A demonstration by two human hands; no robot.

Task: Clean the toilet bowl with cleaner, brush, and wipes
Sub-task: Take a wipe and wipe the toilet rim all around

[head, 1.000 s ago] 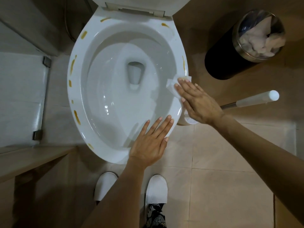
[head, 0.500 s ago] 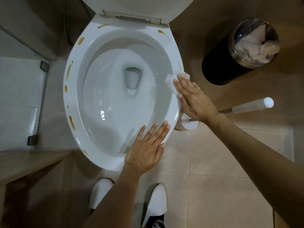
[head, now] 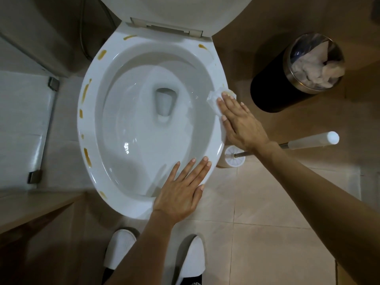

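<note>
Here the right hand (head: 240,122) presses a white wipe (head: 214,99) flat-fingered onto the toilet rim (head: 131,204), its right side; the left hand (head: 183,192), fingers straight, braces the front. Keep firm pressure, sweeping toward the yellow-brown smears (head: 85,93).

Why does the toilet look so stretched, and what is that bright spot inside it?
Head view: the wide-angle lens bows the toilet bowl and the arms outward. The bright spot is lamp glare on wet porcelain. The left hand casts a soft shadow into the bowl; the corners fall dark.

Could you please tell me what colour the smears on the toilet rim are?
Yellowish-brown smears on the white rim, seen in the head view.
</note>
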